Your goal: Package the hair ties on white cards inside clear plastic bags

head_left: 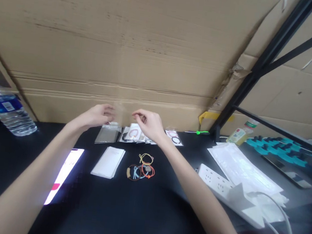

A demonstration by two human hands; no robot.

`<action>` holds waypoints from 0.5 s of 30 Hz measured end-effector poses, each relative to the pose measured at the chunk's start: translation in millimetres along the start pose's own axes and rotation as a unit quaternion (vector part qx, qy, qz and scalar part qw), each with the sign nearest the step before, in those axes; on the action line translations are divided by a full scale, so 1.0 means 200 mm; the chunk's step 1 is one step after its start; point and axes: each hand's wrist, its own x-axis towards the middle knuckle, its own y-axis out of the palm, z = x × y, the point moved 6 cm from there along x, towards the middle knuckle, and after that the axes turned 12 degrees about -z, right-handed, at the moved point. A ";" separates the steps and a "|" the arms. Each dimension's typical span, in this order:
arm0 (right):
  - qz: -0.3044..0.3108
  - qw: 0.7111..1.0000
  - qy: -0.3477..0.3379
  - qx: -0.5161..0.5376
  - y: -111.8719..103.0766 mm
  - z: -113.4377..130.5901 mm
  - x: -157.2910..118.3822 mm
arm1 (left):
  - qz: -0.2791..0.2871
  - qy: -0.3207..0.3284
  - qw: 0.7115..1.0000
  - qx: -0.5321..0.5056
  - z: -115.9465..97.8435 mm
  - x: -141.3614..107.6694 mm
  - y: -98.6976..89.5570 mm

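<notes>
Reaching over the far edge of the table (148, 216), the two bare hands face each other, a narrow gap apart. The left hand (100, 115) has its fingers bent and slightly spread, pointing right, above the clear bags (106, 133). The right hand (150, 125) is bent at the wrist, thumb and forefinger close together, above the packets (134, 133). Something faint and see-through shows between them, too blurred to make out, so I cannot tell whether either hand holds it.

Nearer, between the forearms, lie the cards (108, 162) in a white stack on the left. Right of them is a loose cluster: a yellow band (142, 159) at its far side, an orange band (149, 176) at the right, a blue band (135, 172) and a brown band (128, 172) at the left.

A lit phone (65, 174) lies partly behind the left forearm. Far left stands a bottle (8, 111). On the right, a power strip (212, 178) lies against white sheets (245, 167). Cardboard (124, 46) rises behind everything.
</notes>
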 end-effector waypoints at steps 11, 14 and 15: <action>-0.044 0.998 -0.030 0.031 -0.11 0.02 0.04 | 0.141 0.088 0.972 -0.169 -0.27 -0.17 0.07; -0.047 0.998 -0.021 0.033 -0.15 -0.01 0.06 | 0.164 0.081 0.966 -0.182 -0.27 -0.18 0.08; -0.041 0.998 -0.017 0.037 -0.16 -0.01 0.06 | 0.168 0.079 0.966 -0.183 -0.28 -0.19 0.08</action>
